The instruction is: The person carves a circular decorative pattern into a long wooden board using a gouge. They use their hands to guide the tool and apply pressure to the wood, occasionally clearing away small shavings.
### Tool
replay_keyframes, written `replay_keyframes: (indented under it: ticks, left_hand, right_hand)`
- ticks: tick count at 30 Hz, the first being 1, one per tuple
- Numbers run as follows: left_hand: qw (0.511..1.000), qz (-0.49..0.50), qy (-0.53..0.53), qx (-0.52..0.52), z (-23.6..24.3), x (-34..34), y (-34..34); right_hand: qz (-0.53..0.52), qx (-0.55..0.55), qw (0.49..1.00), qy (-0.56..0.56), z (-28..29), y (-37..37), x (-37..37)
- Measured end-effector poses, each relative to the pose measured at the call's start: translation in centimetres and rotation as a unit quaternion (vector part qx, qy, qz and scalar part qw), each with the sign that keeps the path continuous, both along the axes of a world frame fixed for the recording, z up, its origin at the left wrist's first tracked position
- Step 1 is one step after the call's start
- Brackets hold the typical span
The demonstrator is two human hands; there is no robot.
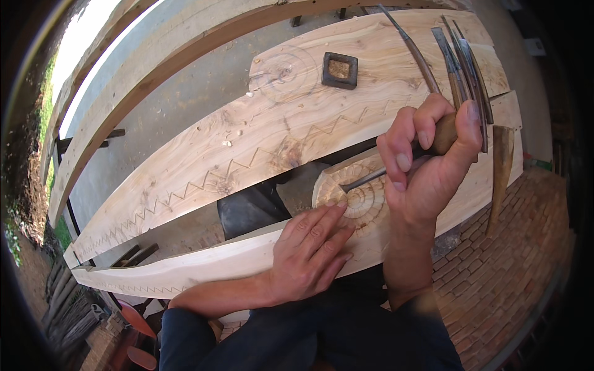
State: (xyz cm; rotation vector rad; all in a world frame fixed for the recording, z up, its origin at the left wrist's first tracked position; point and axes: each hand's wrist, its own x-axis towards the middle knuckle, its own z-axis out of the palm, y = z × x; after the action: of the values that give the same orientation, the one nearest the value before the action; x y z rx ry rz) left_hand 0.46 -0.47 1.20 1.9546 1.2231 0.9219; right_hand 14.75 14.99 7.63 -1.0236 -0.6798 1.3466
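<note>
**A:** So what's each hand doing there?

**B:** Right hand (pixel 427 154) is wrapped around the wooden handle of a carving chisel (pixel 371 178), metal shank pointing left, tip down at the spiral carving (pixel 366 199). Left hand (pixel 312 250) isn't gripping anything, it's just laid palm-down with the fingers stretched out, fingertips at the carving's edge, super near the chisel tip.

**A:** Ok, and where's the carving exactly?

**B:** On the front plank (pixel 238 255), up by its far edge, pretty much between the 2 hands. Across a gap there's the rear plank (pixel 371 68) with a zigzag line (pixel 241 162) along it, plus a few pale wood chips (pixel 227 143).

**A:** Anything else lying around?

**B:** Yeah, 1 dark square dish (pixel 339 83) on the rear plank, 1 long-handled tool (pixel 416 52) right of it, then a bunch of chisels (pixel 455 65) beyond the right hand. Further out, brick paving (pixel 489 272) on the right and 2 curved wooden beams (pixel 185 43) upper left.
</note>
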Motion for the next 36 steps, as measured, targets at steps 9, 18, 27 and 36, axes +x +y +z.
replay_keyframes:
  ticks: [9,18,27,36]
  left_hand:
    - [0.998,-0.024,0.041,-0.036,0.3,0.0,0.2]
    - [0.997,-0.027,0.069,-0.035,0.7,0.2,0.6]
    - [0.996,-0.029,0.069,-0.038,0.6,0.3,0.6]
    - [0.997,-0.011,0.067,-0.026,0.8,0.5,0.9]
  right_hand:
    - [0.002,-0.005,1.0,-0.001,-0.3,-0.1,0.0]
    - [0.038,-0.016,0.999,-0.022,-0.9,-0.2,1.0]
    - [0.044,-0.018,0.998,-0.029,-1.1,-0.3,0.9]
    - [0.077,-0.042,0.996,0.001,-1.1,0.6,0.9]
